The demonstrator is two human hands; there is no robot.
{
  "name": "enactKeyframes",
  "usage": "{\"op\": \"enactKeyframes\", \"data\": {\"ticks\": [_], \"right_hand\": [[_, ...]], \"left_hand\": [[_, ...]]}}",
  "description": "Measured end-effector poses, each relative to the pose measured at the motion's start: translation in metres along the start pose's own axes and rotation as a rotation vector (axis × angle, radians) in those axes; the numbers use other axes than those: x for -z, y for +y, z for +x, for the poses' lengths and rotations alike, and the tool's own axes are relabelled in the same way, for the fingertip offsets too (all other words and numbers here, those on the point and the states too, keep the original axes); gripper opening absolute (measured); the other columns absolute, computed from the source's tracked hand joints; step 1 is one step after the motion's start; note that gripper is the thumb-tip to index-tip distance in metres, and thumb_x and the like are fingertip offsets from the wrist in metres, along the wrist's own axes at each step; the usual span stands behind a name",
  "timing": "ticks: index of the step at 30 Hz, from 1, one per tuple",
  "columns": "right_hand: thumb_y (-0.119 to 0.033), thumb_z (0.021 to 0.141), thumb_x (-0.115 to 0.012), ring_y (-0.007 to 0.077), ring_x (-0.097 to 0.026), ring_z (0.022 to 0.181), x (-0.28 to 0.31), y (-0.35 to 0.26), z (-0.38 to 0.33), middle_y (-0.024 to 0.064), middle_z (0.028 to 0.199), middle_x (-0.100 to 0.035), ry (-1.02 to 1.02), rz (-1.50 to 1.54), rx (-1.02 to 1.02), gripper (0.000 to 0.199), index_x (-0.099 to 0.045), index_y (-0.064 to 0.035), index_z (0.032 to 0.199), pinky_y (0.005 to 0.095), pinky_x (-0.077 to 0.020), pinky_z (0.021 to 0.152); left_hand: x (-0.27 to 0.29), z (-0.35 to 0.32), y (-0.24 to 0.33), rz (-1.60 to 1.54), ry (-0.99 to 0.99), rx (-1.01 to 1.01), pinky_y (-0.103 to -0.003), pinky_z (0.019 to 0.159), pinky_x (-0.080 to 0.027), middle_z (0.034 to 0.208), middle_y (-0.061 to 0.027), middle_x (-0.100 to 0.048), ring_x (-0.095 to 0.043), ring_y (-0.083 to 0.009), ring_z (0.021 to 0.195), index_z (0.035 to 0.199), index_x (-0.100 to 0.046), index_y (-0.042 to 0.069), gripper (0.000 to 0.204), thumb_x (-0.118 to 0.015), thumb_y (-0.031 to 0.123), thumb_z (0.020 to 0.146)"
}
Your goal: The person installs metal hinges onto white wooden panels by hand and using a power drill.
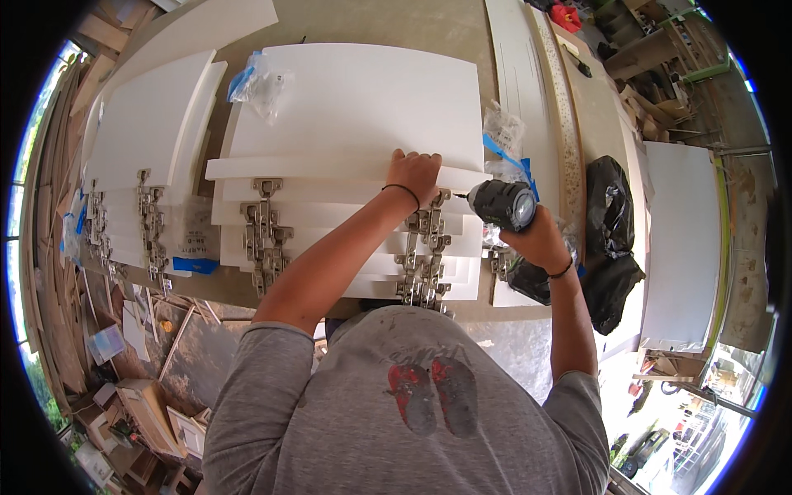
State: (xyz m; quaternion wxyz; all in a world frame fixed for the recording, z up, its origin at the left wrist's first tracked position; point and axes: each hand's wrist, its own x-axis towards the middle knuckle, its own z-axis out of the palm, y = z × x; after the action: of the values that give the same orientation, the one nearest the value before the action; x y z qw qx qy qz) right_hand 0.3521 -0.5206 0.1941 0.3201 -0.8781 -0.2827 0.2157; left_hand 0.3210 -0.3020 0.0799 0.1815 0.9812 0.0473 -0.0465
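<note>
My right hand [538, 241] grips a black and grey cordless drill [503, 204]. The drill lies sideways, its bit pointing left toward a metal cabinet hinge [442, 198] on the edge of a white panel. Beside that hinge, my left hand [415, 175] rests with curled fingers on the top white panel [322, 171] of a stepped stack. Whether its fingers pinch anything is hidden. More hinges [266, 231] run down the left side of the same stack, and another column of hinges [425, 256] runs below my left hand.
A second stack of white panels with hinges [148, 198] stands at the left. Clear plastic bags with blue tape [264, 87] lie on the panels. To the right are a long board [561, 107], a black plastic bag [610, 239] and a white sheet [678, 247]. Wood scraps line the left.
</note>
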Motion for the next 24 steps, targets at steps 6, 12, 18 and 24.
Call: {"op": "enactKeyframes", "data": {"ticks": [6, 12, 18, 24], "right_hand": [[-0.01, 0.061, -0.065, 0.0176, -0.058, 0.061, 0.003, 0.002, 0.02, 0.0145, 0.066, -0.061, -0.057, -0.089, 0.009, 0.028, -0.062, 0.0042, 0.085, 0.0335, -0.048, 0.062], [-0.016, 0.059, -0.066, 0.0348, -0.062, 0.072, 0.001, 0.002, 0.04, 0.0221, 0.073, -0.062, -0.151, -0.177, -0.048, 0.03, -0.063, 0.0033, 0.083, 0.0368, -0.049, 0.067], [-0.012, 0.061, -0.066, 0.0264, -0.061, 0.067, 0.0, -0.006, 0.048, 0.0171, 0.075, -0.064, -0.19, -0.251, -0.041, 0.032, -0.063, 0.0014, 0.09, 0.0344, -0.0488, 0.068], [-0.015, 0.061, -0.066, 0.03, -0.061, 0.069, 0.0, -0.007, 0.051, 0.0192, 0.074, -0.063, -0.212, -0.261, -0.049, 0.031, -0.063, 0.0017, 0.087, 0.0362, -0.0487, 0.066]], "left_hand": [[-0.005, 0.008, -0.001, 0.016, -0.058, 0.027, -0.04, 0.081, -0.039, 0.083, -0.0073, -0.064, -0.06, -0.0232, 0.088, 0.096, -0.055, 0.01, 0.032, -0.066, 0.025, 0.07], [-0.005, 0.005, -0.001, -0.035, -0.023, 0.046, -0.04, 0.081, -0.039, 0.082, -0.0076, -0.064, -0.06, -0.0236, 0.089, 0.094, -0.057, 0.01, 0.03, -0.066, 0.02, 0.068], [-0.006, 0.007, -0.002, -0.065, -0.034, 0.03, -0.04, 0.08, -0.04, 0.082, -0.0079, -0.064, -0.06, -0.0238, 0.089, 0.094, -0.057, 0.009, 0.029, -0.065, 0.019, 0.068], [-0.003, 0.008, -0.001, -0.03, -0.088, 0.036, -0.04, 0.08, -0.04, 0.082, -0.0078, -0.064, -0.06, -0.0238, 0.089, 0.096, -0.056, 0.009, 0.03, -0.065, 0.018, 0.068]]}}
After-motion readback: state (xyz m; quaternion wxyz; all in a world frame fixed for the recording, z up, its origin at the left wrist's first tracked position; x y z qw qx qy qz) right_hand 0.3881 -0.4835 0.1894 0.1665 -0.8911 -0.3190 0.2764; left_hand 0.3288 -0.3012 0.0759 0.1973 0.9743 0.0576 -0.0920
